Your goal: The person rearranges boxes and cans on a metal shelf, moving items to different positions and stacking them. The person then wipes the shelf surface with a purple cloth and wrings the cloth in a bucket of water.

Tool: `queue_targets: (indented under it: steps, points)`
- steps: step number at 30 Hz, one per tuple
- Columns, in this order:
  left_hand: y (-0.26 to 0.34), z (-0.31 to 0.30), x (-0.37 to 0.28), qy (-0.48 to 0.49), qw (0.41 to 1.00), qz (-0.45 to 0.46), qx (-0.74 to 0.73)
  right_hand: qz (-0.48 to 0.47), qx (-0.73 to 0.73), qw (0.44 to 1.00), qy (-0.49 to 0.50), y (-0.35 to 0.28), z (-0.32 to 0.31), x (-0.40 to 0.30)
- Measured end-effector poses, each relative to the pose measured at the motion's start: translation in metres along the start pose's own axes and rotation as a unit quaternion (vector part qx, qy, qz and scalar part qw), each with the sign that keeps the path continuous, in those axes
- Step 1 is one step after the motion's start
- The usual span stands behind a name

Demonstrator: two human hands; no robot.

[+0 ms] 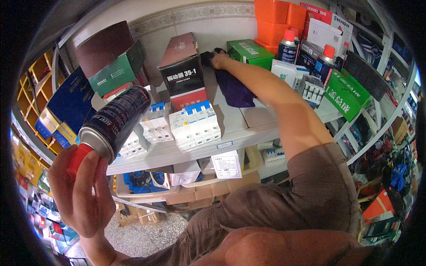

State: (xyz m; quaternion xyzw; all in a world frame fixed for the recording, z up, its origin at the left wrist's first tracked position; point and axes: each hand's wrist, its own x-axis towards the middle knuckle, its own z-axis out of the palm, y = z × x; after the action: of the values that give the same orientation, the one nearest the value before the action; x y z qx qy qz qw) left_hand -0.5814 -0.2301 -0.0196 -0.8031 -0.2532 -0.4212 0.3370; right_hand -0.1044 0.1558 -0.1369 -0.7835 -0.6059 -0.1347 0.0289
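Observation:
My left hand (81, 189) grips a dark aerosol can (114, 123) by its red cap (79, 159). The can is tilted over the shelf's front left, its base pointing up and away from me. Stretched to the back of the shelf (233, 114), my right hand (222, 61) holds a dark purple cloth (234, 88), part of which trails forward across the shelf surface. A black and red carton (182, 74) stands left of that hand, and a green box (250, 53) lies to its right. White circuit breakers with blue levers (195, 124) sit along the front edge.
Further right are red-capped aerosol cans (287, 48), another green box (347, 94) and stacked orange bins (271, 25). An open green carton (111, 74) stands at left. Below, a lower shelf holds a white tray (146, 193) with blue parts and a printed white card (227, 165).

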Motion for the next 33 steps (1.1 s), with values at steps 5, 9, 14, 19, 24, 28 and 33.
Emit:
queue_targets:
  steps: [5, 9, 14, 19, 24, 28, 33]
  points:
    - [0.010, -0.025, -0.012, -0.048, 0.998, -0.025, 0.039, -0.177, -0.051, 0.982, -0.038, -0.049, -0.035, -0.039]
    - [0.002, -0.010, -0.002, -0.027, 1.000, 0.013, 0.003, -0.123, 0.133, 0.981, 0.070, 0.001, -0.039, -0.051]
    - [0.005, -0.011, -0.005, -0.027, 0.999, 0.036, -0.009, -0.217, 0.075, 0.973, -0.029, -0.002, -0.066, -0.071]
    - [0.009, -0.010, -0.006, -0.017, 0.999, 0.021, -0.026, -0.200, 0.109, 0.949, -0.220, -0.015, -0.161, -0.153]
    - [0.009, -0.012, 0.003, -0.015, 0.999, 0.041, -0.022, -0.181, -0.184, 0.944, -0.205, -0.016, -0.200, -0.108]
    - [0.008, -0.013, -0.003, -0.023, 0.999, 0.015, -0.020, -0.021, -0.007, 0.999, 0.041, -0.015, -0.168, -0.080]
    - [0.001, -0.014, 0.001, -0.034, 0.999, 0.029, -0.018, -0.108, 0.028, 0.993, -0.030, -0.010, -0.079, -0.025]
